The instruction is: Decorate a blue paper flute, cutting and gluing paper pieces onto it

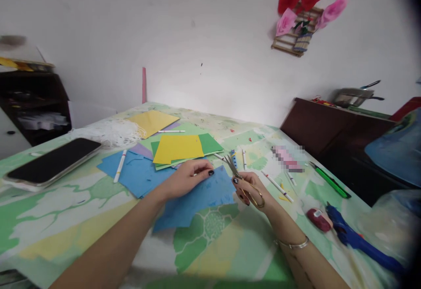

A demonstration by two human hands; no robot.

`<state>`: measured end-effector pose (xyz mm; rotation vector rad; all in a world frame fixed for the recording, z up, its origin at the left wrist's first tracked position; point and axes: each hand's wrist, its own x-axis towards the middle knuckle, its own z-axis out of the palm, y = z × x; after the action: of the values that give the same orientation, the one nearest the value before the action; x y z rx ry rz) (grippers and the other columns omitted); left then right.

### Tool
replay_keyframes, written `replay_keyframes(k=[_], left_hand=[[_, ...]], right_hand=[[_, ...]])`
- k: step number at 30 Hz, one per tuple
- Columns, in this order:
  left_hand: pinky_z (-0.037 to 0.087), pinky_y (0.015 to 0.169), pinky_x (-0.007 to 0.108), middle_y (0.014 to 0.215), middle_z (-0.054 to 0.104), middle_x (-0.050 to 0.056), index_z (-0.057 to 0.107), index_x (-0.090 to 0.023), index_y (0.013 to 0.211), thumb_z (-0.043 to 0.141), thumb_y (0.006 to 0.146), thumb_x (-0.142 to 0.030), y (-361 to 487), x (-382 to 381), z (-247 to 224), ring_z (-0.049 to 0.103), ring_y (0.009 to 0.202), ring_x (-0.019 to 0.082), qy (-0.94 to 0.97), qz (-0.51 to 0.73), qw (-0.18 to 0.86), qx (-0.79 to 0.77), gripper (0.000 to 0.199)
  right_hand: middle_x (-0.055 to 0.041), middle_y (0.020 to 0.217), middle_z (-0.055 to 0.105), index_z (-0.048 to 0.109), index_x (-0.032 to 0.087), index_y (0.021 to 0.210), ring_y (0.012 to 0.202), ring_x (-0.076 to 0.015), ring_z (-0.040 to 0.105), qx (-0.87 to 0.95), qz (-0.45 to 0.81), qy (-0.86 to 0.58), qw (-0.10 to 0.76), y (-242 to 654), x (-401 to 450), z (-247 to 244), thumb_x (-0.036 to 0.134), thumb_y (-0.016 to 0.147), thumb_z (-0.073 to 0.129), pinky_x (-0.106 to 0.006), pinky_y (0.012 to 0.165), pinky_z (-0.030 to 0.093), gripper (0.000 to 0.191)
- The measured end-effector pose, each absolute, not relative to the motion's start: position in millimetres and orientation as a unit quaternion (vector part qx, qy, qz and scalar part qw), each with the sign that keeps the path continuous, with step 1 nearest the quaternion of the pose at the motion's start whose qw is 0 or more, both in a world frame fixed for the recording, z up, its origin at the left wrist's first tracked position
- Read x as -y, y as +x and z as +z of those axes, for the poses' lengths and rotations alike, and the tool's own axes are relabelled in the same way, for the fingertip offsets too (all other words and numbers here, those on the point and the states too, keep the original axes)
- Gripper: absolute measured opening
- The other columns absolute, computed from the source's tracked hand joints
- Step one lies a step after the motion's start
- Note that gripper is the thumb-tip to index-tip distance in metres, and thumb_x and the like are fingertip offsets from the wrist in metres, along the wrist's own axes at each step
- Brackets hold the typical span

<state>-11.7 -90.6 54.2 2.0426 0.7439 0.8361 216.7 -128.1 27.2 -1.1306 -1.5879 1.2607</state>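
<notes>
Two things are at the hands: a blue paper sheet (204, 201) and gold-handled scissors (236, 175). Taking the yellow paper sheet (179, 148) as the landmark, the blue one lies on the wearer's side of it, reaching somewhat to its right. The left hand (190, 177) is loosely curled over the blue sheet's upper part, fingers bent; whether thumb and forefinger pinch it, I cannot tell. The right hand (258, 186), nearer the wearer and right of the yellow sheet, is wrapped around the scissors by their loops, blades slightly parted and pointing away.

The blue sheet should be very light and limp, easy to crease or tear, and liable to slide on the floral tablecloth (226, 254); a flat pinch near an edge would suit it best. The scissors look metallic, so probably stiff, smooth and a little weighty; the loops are the safe hold, well clear of the points. Left of the yellow sheet lies a smartphone (54, 159); well to its right, a green utility knife (330, 180).
</notes>
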Motion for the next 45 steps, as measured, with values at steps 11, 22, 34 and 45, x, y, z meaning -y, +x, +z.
replay_keyframes(k=[11,22,34,45], left_hand=[[0.033,0.043,0.017,0.049,0.048,-0.008,0.048,-0.017,0.073,0.052,0.074,-0.027,-18,71,48,0.041,0.041,0.005,0.463,0.682,0.368,-0.43,0.01],[0.052,0.048,0.027,0.058,0.066,0.005,0.052,-0.014,0.076,0.055,0.064,-0.023,-6,85,51,0.063,0.05,0.017,0.493,0.544,0.547,-0.401,0.015],[0.05,0.047,0.022,0.059,0.062,0.003,0.067,-0.012,0.063,0.069,0.065,-0.031,-16,76,49,0.056,0.052,0.011,0.585,0.412,0.562,-0.415,0.019],[0.04,0.041,0.016,0.046,0.059,0.001,0.057,-0.012,0.056,0.066,0.072,-0.029,-12,73,42,0.049,0.038,0.006,0.518,0.562,0.48,-0.431,0.025]], right_hand=[[0.0031,0.045,0.054,0.053,0.015,0.076,0.028,-0.0039,0.033,0.57,0.483,-0.444,0.494,207,130,27,0.051,0.076,0.059,-0.018,0.031,0.022,0.037],[0.0043,0.039,0.049,0.048,0.017,0.06,0.029,-0.0049,0.034,0.511,0.353,-0.511,0.594,209,125,25,0.035,0.068,0.066,-0.019,0.031,0.027,0.027],[0.0064,0.036,0.041,0.047,0.018,0.054,0.031,-0.0047,0.029,0.505,0.285,-0.538,0.612,237,117,36,0.026,0.065,0.065,-0.02,0.032,0.02,0.022],[0.0035,0.04,0.047,0.049,0.017,0.056,0.032,-0.0064,0.038,0.588,0.322,-0.531,0.519,206,135,33,0.037,0.076,0.059,-0.02,0.035,0.029,0.03]])
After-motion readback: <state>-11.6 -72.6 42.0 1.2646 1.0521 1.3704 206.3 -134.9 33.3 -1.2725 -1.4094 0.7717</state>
